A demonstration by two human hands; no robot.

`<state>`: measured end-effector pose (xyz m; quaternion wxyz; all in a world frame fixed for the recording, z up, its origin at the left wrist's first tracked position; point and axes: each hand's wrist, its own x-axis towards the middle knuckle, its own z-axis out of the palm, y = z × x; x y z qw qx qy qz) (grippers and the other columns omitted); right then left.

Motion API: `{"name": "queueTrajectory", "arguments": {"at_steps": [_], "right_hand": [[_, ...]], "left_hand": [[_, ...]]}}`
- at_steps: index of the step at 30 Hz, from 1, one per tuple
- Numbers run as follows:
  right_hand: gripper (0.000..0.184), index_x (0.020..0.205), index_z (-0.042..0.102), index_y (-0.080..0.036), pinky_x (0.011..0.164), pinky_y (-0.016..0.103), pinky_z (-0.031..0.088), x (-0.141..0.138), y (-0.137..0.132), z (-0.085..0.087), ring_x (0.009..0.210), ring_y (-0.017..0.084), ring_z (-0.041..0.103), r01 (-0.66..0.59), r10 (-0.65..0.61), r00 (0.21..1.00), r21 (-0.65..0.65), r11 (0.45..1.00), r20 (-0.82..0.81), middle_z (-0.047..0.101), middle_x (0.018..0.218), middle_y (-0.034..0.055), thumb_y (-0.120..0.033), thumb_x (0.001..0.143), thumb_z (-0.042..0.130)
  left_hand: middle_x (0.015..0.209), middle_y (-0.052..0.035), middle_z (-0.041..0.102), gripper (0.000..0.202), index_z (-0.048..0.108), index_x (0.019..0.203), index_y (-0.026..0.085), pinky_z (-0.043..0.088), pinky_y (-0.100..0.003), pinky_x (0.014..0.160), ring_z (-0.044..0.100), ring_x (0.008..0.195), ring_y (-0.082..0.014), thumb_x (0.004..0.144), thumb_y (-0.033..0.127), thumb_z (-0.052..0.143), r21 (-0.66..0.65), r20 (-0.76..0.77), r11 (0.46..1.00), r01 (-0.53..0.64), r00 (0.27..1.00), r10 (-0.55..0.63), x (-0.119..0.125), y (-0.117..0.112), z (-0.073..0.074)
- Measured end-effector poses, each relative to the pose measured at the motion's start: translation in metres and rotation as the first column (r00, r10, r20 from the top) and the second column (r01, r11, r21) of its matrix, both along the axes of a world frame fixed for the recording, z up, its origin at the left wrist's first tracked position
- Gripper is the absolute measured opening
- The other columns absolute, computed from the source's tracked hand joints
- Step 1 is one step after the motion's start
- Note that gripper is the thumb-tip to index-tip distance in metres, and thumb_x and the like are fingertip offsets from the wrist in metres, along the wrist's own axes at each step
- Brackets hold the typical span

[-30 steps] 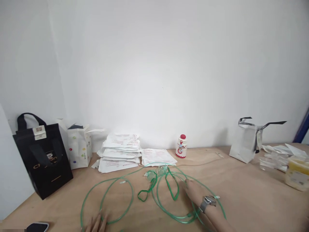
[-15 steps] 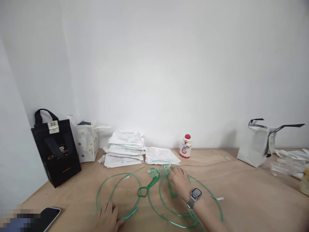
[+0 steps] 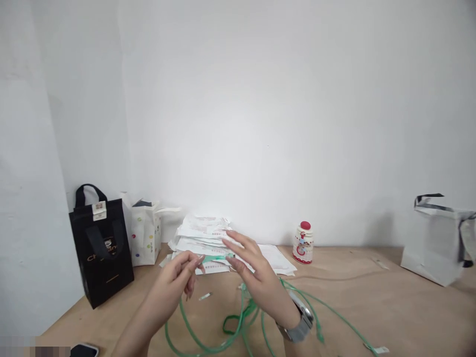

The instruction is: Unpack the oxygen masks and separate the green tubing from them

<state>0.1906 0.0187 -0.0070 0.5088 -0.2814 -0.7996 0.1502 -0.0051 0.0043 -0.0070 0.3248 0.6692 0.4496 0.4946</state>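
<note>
Hands: both raised off table, forearms angled in toward each other from bottom of frame, fingertips nearly meeting mid-view
L hand: palm turned inward, thumb + fingertips pinched on short stretch of green plastic tubing, other fingers curled under
R hand: fingers spread, tilted toward L hand; tube end sits at thumb/forefinger, can't tell if actually gripped
Tubing: runs across betw. both hands, above stack of white printed packets; rest hangs down in loops onto wooden table, near front edge of view
Wrist: R has metal wristwatch (face turned away, can't read it)
Table items: loose packet partly behind R hand; small white clip just below L hand; bottle w/ red cap right of packets
Left side: black paper bag, dotted white bag beside it, phone cut off at bottom
Right side: white bag w/ black handles, cut off at frame edge
Hidden: packet stack partly behind hands; lower tubing loops cut off by frame; corner bottom-left pixelated
</note>
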Motion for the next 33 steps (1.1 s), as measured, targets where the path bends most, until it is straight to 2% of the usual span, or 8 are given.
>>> {"name": "queueTrajectory", "arguments": {"at_steps": [4, 11, 15, 21, 25, 28, 30, 33], "right_hand": [[0.030, 0.116, 0.060, -0.029, 0.085, 0.035, 0.043, -0.003, -0.001, -0.005, 0.095, 0.020, 0.056, -0.007, 0.016, 0.994, -0.078, 0.997, 0.112, 0.066, 0.096, 0.0051, -0.031, 0.088, 0.048], [0.033, 0.108, 0.066, -0.028, 0.070, 0.027, 0.044, 0.000, 0.006, -0.001, 0.073, 0.014, 0.054, -0.072, 0.069, 0.997, -0.322, 0.944, -0.021, 0.053, 0.075, 0.0008, -0.042, 0.088, 0.043], [0.038, 0.110, 0.065, -0.024, 0.078, 0.030, 0.043, 0.001, 0.012, -0.004, 0.080, 0.017, 0.055, -0.064, -0.001, 0.988, -0.417, 0.907, -0.153, 0.058, 0.079, 0.0021, -0.044, 0.088, 0.041], [0.038, 0.105, 0.066, -0.022, 0.077, 0.033, 0.044, 0.026, 0.027, -0.008, 0.081, 0.020, 0.056, 0.258, -0.318, 0.930, -0.287, 0.922, -0.186, 0.059, 0.076, 0.0035, -0.046, 0.086, 0.043], [0.037, 0.102, 0.067, -0.023, 0.088, 0.041, 0.042, 0.027, 0.025, -0.008, 0.100, 0.025, 0.053, 0.332, -0.332, 0.943, -0.121, 0.936, 0.016, 0.061, 0.100, 0.0095, -0.045, 0.085, 0.043], [0.041, 0.124, 0.052, -0.028, 0.105, 0.045, 0.026, 0.010, 0.016, -0.011, 0.128, 0.026, 0.031, 0.293, -0.292, 0.949, 0.006, 0.956, 0.116, 0.043, 0.134, 0.0068, -0.043, 0.086, 0.045], [0.047, 0.133, 0.040, -0.031, 0.107, 0.044, 0.023, -0.004, 0.011, -0.013, 0.131, 0.023, 0.026, 0.189, -0.180, 0.964, -0.027, 0.982, 0.196, 0.038, 0.140, 0.0039, -0.041, 0.087, 0.045], [0.039, 0.127, 0.046, -0.028, 0.096, 0.036, 0.038, -0.018, 0.009, -0.015, 0.112, 0.020, 0.048, 0.065, -0.032, 0.984, -0.188, 0.980, 0.175, 0.054, 0.120, 0.0056, -0.036, 0.090, 0.040]], "left_hand": [[0.039, 0.0094, 0.038, 0.045, 0.046, 0.062, 0.020, 0.034, -0.020, 0.037, 0.035, 0.033, -0.0073, 0.071, 0.064, 0.051, -0.091, 0.168, 0.995, 0.050, 0.985, -0.035, 0.012, 0.002, -0.010], [0.041, 0.0117, 0.030, 0.050, 0.051, 0.068, 0.018, 0.022, -0.017, 0.032, 0.023, 0.034, -0.0046, 0.066, 0.068, 0.052, -0.169, 0.172, 0.984, 0.058, 0.985, -0.028, 0.014, 0.004, -0.006], [0.043, 0.0108, 0.027, 0.047, 0.051, 0.064, 0.017, 0.016, -0.018, 0.038, 0.021, 0.040, -0.0054, 0.069, 0.064, 0.052, -0.147, 0.164, 0.988, 0.049, 0.986, -0.024, 0.010, 0.006, -0.001], [0.045, 0.0099, 0.026, 0.040, 0.047, 0.061, 0.019, 0.014, -0.022, 0.042, 0.018, 0.044, -0.0071, 0.077, 0.055, 0.049, -0.138, 0.151, 0.990, 0.034, 0.988, -0.012, -0.003, 0.011, -0.002], [0.051, 0.0089, 0.023, 0.040, 0.045, 0.061, 0.019, 0.014, -0.022, 0.043, 0.017, 0.048, -0.0085, 0.077, 0.056, 0.048, -0.118, 0.125, 0.993, -0.030, 0.991, 0.045, -0.003, 0.013, -0.002], [0.054, 0.0072, 0.028, 0.040, 0.049, 0.061, 0.018, 0.017, -0.022, 0.044, 0.021, 0.051, -0.0089, 0.077, 0.054, 0.050, -0.059, 0.085, 0.998, -0.023, 0.996, 0.028, 0.002, 0.014, -0.005], [0.053, 0.0075, 0.029, 0.038, 0.052, 0.063, 0.017, 0.017, -0.022, 0.044, 0.022, 0.050, -0.0086, 0.077, 0.053, 0.050, -0.052, 0.085, 0.999, 0.013, 0.996, -0.008, 0.004, 0.014, -0.007], [0.048, 0.0088, 0.029, 0.036, 0.055, 0.068, 0.017, 0.018, -0.021, 0.042, 0.023, 0.045, -0.0076, 0.079, 0.051, 0.049, -0.073, 0.118, 0.995, 0.067, 0.991, -0.058, 0.007, 0.014, -0.008]]}}
